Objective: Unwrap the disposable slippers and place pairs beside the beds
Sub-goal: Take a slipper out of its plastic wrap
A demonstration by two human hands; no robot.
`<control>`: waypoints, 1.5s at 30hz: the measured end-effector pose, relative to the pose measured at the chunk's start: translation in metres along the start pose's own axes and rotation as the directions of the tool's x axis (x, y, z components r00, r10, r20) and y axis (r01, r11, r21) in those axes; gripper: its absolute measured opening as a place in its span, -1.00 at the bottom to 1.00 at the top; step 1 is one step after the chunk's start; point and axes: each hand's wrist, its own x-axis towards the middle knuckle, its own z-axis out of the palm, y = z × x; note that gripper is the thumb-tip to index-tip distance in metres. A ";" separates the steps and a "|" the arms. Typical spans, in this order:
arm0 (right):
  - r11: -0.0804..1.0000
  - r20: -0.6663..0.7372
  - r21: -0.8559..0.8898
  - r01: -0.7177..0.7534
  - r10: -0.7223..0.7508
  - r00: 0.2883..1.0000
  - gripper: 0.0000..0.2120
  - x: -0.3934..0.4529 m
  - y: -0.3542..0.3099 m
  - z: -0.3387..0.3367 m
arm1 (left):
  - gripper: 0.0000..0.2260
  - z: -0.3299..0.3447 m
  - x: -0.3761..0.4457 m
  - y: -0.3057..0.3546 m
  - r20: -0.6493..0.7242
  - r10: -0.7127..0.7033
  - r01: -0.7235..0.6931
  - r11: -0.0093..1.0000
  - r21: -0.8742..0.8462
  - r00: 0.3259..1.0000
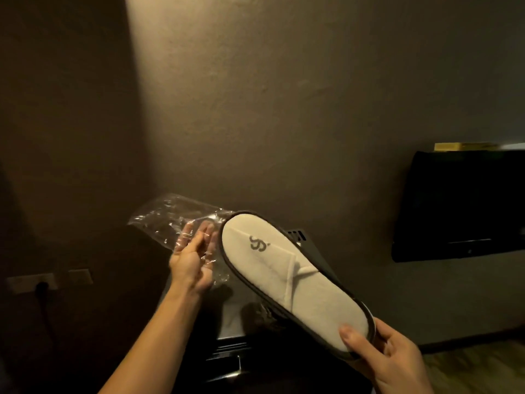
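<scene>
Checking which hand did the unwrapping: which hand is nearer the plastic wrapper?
Left. The left hand holds the plastic wrapper itself; the right hand grips the slipper's heel, well off to the wrapper's lower right.

A plain, rough-plastered beige wall (284,109) fills the far view, lit warmly in the middle and falling into deep shadow at the left. A flat black wall-mounted television (460,206) hangs at the right, and a pale wall socket with a dark plug (31,282) sits low at the left. Wood-toned floor (468,368) shows at the near right.
</scene>
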 end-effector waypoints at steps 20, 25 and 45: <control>0.908 0.196 0.413 -0.075 -0.009 0.981 -0.73 0.032 0.034 0.153 | -0.59 -0.023 -0.083 -0.017 0.288 -0.173 0.115 0.972 0.205 0.942; 0.979 0.351 0.193 -0.060 -0.012 0.936 -0.60 0.016 0.025 0.147 | -0.55 -0.029 -0.070 -0.006 0.152 -0.002 -0.063 0.905 0.422 0.988; 0.391 0.619 -0.705 0.592 -0.069 0.782 -0.45 0.083 0.055 0.185 | -0.80 -0.076 0.001 0.042 -0.004 -0.085 0.008 0.044 0.999 0.996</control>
